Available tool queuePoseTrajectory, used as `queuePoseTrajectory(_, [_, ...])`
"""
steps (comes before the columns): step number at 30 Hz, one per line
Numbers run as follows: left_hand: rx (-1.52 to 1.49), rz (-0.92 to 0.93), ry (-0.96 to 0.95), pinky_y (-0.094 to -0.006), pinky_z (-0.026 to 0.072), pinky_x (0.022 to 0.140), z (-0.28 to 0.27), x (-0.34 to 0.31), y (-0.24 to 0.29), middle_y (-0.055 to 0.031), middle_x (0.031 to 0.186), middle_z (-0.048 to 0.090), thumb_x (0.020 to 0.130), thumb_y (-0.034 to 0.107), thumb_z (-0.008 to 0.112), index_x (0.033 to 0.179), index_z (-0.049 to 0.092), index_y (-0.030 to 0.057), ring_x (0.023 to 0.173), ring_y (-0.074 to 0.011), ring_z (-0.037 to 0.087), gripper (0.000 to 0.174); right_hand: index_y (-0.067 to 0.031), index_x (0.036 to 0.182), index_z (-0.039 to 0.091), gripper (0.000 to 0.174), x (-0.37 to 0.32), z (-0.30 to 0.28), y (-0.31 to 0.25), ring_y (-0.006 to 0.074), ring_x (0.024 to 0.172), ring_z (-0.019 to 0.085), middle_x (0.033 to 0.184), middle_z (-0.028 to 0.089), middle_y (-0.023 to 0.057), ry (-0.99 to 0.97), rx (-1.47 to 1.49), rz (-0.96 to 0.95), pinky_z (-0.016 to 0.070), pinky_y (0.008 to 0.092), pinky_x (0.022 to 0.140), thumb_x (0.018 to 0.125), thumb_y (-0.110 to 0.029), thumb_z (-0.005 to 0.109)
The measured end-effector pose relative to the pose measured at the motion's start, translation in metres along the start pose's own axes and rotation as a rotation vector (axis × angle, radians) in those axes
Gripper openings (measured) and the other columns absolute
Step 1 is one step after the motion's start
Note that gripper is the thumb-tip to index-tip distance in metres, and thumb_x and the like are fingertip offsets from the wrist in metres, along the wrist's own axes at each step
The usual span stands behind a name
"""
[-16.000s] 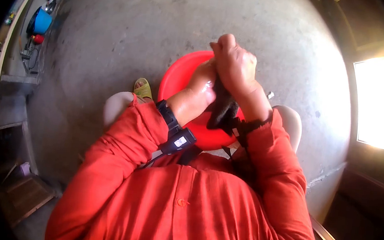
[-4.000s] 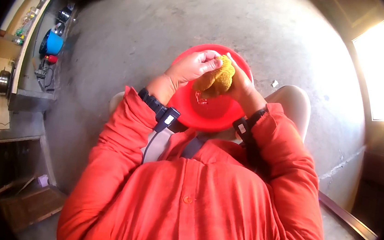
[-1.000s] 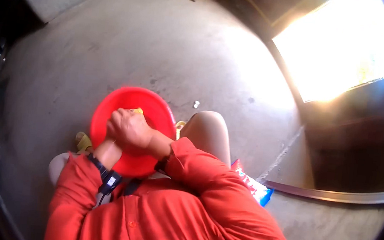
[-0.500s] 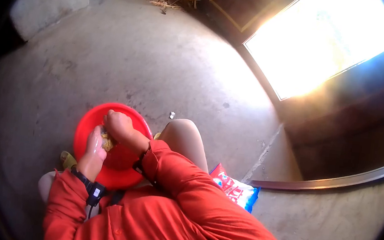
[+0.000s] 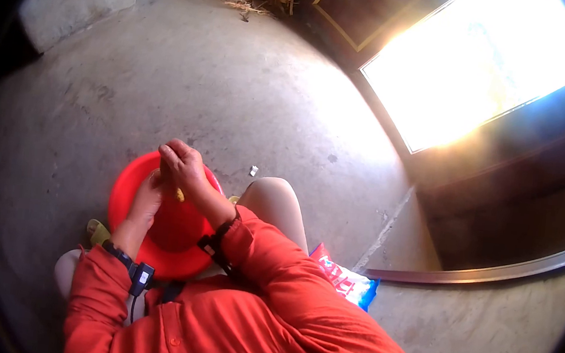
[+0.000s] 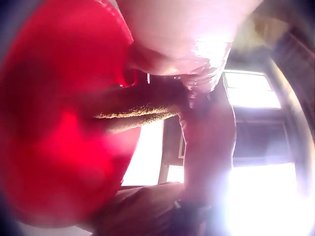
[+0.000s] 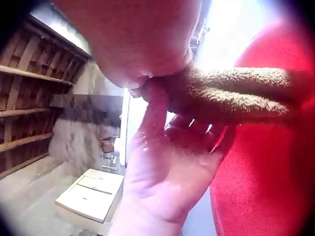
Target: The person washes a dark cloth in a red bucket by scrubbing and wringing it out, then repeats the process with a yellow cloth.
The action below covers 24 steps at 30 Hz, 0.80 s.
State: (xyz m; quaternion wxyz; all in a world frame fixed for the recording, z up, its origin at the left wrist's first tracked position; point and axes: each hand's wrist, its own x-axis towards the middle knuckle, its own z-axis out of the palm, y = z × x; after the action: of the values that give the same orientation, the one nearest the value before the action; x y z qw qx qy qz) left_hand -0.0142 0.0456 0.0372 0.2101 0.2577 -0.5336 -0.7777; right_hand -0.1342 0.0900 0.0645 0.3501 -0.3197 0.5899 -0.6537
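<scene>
Both hands grip a damp yellow terry cloth (image 5: 179, 194) over a red plastic basin (image 5: 178, 238). My right hand (image 5: 187, 167) is the higher one, its fingers curled round the cloth's upper part. Just below and to its left, my left hand (image 5: 146, 199) holds the cloth between thumb and fingers. In the right wrist view, the cloth (image 7: 236, 83) hangs out from the hands in folds, looped pile showing, and the left palm (image 7: 174, 172) looks wet. The left wrist view has the cloth (image 6: 140, 117) against the red basin wall (image 6: 59, 172), with drops below the hand.
A red, white and blue plastic packet (image 5: 344, 278) lies on the concrete floor (image 5: 236, 97) by the right leg. A small white scrap (image 5: 254, 171) is beyond the knee (image 5: 270, 199). At right stands a dark door with a bright pane (image 5: 477, 66); a metal sill (image 5: 477, 275) crosses the floor.
Earlier the hands held a dark brown cloth; by 4 seconds ago it is the yellow one. The view has swung right. Since half a second ago, the right hand has risen, drawing the cloth up.
</scene>
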Motion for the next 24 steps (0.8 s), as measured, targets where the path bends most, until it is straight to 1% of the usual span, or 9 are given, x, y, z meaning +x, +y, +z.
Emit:
queuePoseTrajectory(5, [0.293, 0.233, 0.118, -0.0263, 0.0445, 0.083, -0.003, 0.008, 0.004, -0.0032, 0.1, 0.061, 0.095, 0.023, 0.055, 0.112, 0.057, 0.0017, 0.094, -0.0095, 0.054, 0.027, -0.0003, 0.094, 0.059, 0.032, 0.005, -0.007, -0.006, 0.0104, 0.076, 0.051, 0.079, 0.058, 0.0029, -0.02, -0.067, 0.045, 0.0436, 0.0263, 0.068, 0.093, -0.032, 0.057])
queuePoseTrajectory(8, [0.282, 0.196, 0.269, -0.0262, 0.0437, 0.084, -0.001, -0.001, 0.026, -0.0044, 0.103, 0.061, 0.097, 0.025, 0.051, 0.114, 0.056, 0.0007, 0.095, -0.0101, 0.054, 0.031, 0.001, 0.102, 0.058, 0.043, -0.004, -0.011, -0.001, 0.0119, 0.084, 0.051, 0.09, 0.058, 0.0057, -0.151, 0.031, 0.216, 0.0431, 0.0282, 0.074, 0.092, -0.04, 0.056])
queuePoseTrajectory(9, [0.249, 0.198, 0.305, -0.0269, 0.0438, 0.084, -0.004, -0.001, 0.029, -0.0056, 0.103, 0.061, 0.097, 0.03, 0.052, 0.116, 0.056, 0.0007, 0.095, -0.0108, 0.053, 0.035, 0.0017, 0.111, 0.055, 0.05, -0.008, -0.015, -0.002, 0.0141, 0.091, 0.053, 0.097, 0.059, 0.0073, -0.306, 0.124, 0.305, 0.0431, 0.0295, 0.08, 0.09, -0.044, 0.057])
queuePoseTrajectory(13, [-0.023, 0.173, 0.469, -0.0279, 0.0437, 0.086, -0.008, -0.003, 0.04, -0.0056, 0.11, 0.058, 0.095, 0.032, 0.054, 0.122, 0.052, 0.0008, 0.098, -0.0135, 0.054, 0.042, 0.0028, 0.114, 0.056, 0.05, -0.024, -0.011, 0.005, 0.0174, 0.096, 0.057, 0.098, 0.062, 0.0088, -0.618, 0.051, 0.321, 0.0441, 0.0304, 0.084, 0.085, -0.037, 0.064])
queuePoseTrajectory(16, [-0.2, 0.205, 0.525, -0.0295, 0.0437, 0.089, -0.021, 0.003, 0.031, -0.0061, 0.112, 0.058, 0.094, 0.034, 0.055, 0.122, 0.051, 0.0003, 0.1, -0.0155, 0.055, 0.044, 0.0043, 0.109, 0.057, 0.04, -0.022, -0.018, 0.012, 0.0172, 0.089, 0.059, 0.092, 0.063, 0.0089, -0.614, -0.284, 0.29, 0.0468, 0.0305, 0.078, 0.083, -0.026, 0.066])
queuePoseTrajectory(19, [-0.336, 0.155, 0.606, -0.034, 0.0449, 0.09, -0.033, 0.009, 0.021, -0.0072, 0.112, 0.059, 0.093, 0.036, 0.055, 0.119, 0.053, 0.0012, 0.1, -0.0184, 0.057, 0.044, 0.005, 0.102, 0.058, 0.03, -0.014, -0.018, 0.022, 0.0161, 0.08, 0.06, 0.086, 0.063, 0.0082, -0.349, -0.2, 0.176, 0.0485, 0.0294, 0.07, 0.082, -0.016, 0.064])
queuePoseTrajectory(22, [-0.52, -0.136, 0.462, -0.0373, 0.0447, 0.092, -0.048, 0.008, -0.002, -0.0086, 0.115, 0.06, 0.092, 0.037, 0.055, 0.12, 0.054, 0.0026, 0.105, -0.0216, 0.057, 0.044, 0.002, 0.088, 0.056, 0.018, -0.013, -0.015, 0.012, 0.0169, 0.068, 0.061, 0.074, 0.06, 0.0072, -0.201, 0.022, 0.144, 0.0486, 0.0289, 0.057, 0.076, -0.008, 0.065])
queuePoseTrajectory(23, [-0.524, -0.18, 0.387, -0.0381, 0.0452, 0.092, -0.058, 0.014, -0.022, -0.0096, 0.117, 0.059, 0.093, 0.038, 0.053, 0.119, 0.054, 0.0032, 0.105, -0.0238, 0.058, 0.044, 0.0004, 0.083, 0.053, 0.016, -0.017, -0.011, 0.003, 0.0138, 0.07, 0.06, 0.073, 0.059, 0.0046, -0.177, 0.01, 0.147, 0.0486, 0.031, 0.058, 0.077, -0.006, 0.066])
queuePoseTrajectory(24, [-0.511, -0.218, 0.317, -0.0373, 0.0445, 0.094, -0.065, 0.018, -0.037, -0.0103, 0.12, 0.059, 0.095, 0.042, 0.047, 0.12, 0.055, 0.0035, 0.107, -0.0234, 0.058, 0.046, -0.0004, 0.083, 0.053, 0.016, -0.024, -0.007, -0.009, 0.0127, 0.069, 0.059, 0.074, 0.058, 0.0036, -0.205, -0.055, 0.021, 0.048, 0.0308, 0.058, 0.078, -0.009, 0.066])
